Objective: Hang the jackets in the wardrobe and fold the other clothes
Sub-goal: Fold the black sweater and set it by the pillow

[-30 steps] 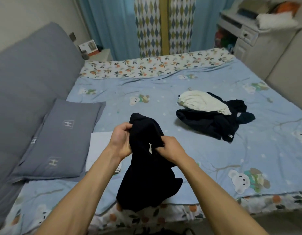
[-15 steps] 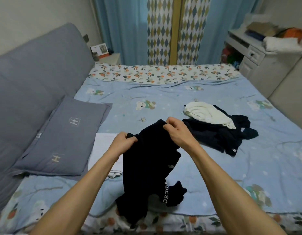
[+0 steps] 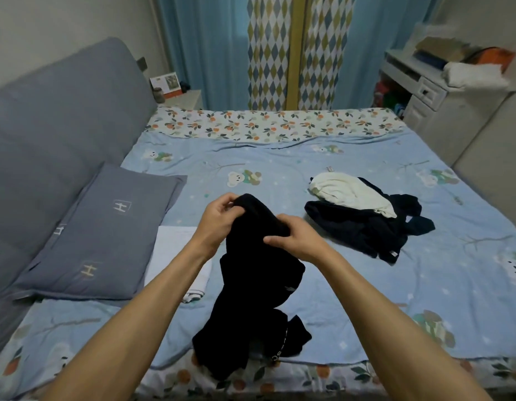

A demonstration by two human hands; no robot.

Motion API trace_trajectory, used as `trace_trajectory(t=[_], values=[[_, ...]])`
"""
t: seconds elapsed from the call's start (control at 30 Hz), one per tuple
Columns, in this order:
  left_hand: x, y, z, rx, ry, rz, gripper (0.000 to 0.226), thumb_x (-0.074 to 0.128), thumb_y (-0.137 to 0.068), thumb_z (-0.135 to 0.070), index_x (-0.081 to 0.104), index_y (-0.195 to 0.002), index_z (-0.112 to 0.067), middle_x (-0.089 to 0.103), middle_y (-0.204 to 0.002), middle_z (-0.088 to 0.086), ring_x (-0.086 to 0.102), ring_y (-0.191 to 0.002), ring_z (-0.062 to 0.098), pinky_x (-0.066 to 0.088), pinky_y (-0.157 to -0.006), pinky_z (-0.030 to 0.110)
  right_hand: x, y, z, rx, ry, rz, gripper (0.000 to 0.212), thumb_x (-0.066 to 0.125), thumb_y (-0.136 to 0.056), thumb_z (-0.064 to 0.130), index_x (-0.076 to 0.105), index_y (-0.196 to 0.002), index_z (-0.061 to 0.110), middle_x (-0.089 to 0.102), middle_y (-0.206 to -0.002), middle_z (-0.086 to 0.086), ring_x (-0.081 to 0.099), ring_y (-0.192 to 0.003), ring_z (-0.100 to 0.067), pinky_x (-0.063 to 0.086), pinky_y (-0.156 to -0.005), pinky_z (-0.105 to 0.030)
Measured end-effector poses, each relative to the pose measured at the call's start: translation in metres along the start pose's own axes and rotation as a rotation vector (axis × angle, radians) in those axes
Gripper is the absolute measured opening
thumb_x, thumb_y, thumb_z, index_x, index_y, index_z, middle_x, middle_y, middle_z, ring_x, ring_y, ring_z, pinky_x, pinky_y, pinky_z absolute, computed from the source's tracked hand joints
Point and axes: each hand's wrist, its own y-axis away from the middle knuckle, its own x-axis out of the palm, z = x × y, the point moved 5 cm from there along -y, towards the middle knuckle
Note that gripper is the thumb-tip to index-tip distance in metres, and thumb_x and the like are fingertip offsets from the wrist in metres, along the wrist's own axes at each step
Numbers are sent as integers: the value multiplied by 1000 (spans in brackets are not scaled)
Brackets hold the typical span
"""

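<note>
Two hands hold one black garment up over the near edge of the bed. Your left grip pinches the top fold of the fabric, fingers curled over it at its highest point. Your right grip sits just beside and slightly below the left one, fingers and thumb closed on a bunch of the same cloth. From both grips the garment hangs down in loose folds, and its lower end rests crumpled on the blue bedsheet near the floral border, with white lettering showing on one edge.

To the right of your right grip and farther from you, a heap of dark clothes lies on the bed, well apart from the held garment, with a cream garment lying on top of it. Below and to the left of your left grip, a folded white cloth lies flat on the sheet, partly hidden by your left forearm. Farther left, a grey pillow leans against the grey padded headboard.
</note>
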Motion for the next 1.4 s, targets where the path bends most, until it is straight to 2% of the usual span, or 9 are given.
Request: trace_trajectory(t=[0.1,0.27,0.4,0.53,0.73,0.87,1.03,1.2,1.4], values=[[-14,0,1,-7,-130,-23,5,59,-73,-22,60,-77,-19,59,-64,-9,52,-58,5,42,-55,18,1,-2,-12,46,33,-25,18,65,-87,16,57,-71,14,53,-64,3,49,-59,-11,34,-56,-30],[-1,1,-3,151,-612,191,21,71,-80,-17,70,-98,-27,71,-83,-5,65,-79,10,49,-73,23,-4,-18,27,-97,88,-97,6,68,-83,19,69,-79,15,64,-69,0,56,-66,-12,37,-55,-17],[-14,0,-14,182,-358,13,36,56,-85,9,75,-87,-22,73,-81,-14,66,-81,3,50,-75,16,-3,-22,32,-138,48,-147,10,70,-83,22,64,-75,24,61,-68,9,55,-67,-3,39,-59,-13],[-41,0,-6,77,-208,-63,42,49,-87,10,68,-84,-28,70,-79,-16,63,-77,1,49,-75,18,8,-21,-5,48,239,8,15,54,-86,12,57,-72,12,60,-69,-6,59,-70,-27,35,-54,-30],[-24,12,20,78,-820,1,32,58,-80,-62,63,-104,-41,69,-89,-13,62,-85,10,48,-70,27,16,-32,20,-6,189,-123,29,46,-79,5,70,-95,10,71,-92,-10,62,-88,-27,45,-65,-31],[-30,9,16,276,-986,-212,29,54,-97,-42,68,-88,-18,70,-75,11,64,-77,39,39,-57,35,12,-29,15,41,187,-160,33,46,-78,3,70,-98,15,70,-95,-9,60,-84,-24,45,-67,-29],[-14,18,12,491,-1151,51,45,49,-91,-56,64,-90,-14,69,-77,6,65,-74,34,41,-56,35,0,-23,5,95,192,-220,31,50,-76,3,71,-96,16,69,-93,-9,63,-83,-24,51,-66,-31],[-32,-1,6,332,-1197,-101,11,57,-91,-18,53,-94,-8,63,-74,16,58,-67,41,36,-53,36,-5,-17,-3,157,357,-224,30,47,-76,2,67,-97,9,65,-97,-13,61,-87,-34,53,-68,-37],[-35,-16,24,179,-1477,52,24,54,-95,-26,39,-104,-9,64,-86,18,59,-76,42,31,-55,36,-13,-6,-15,245,442,-255,21,47,-72,2,62,-87,4,61,-88,-13,57,-73,-33,47,-58,-35]])
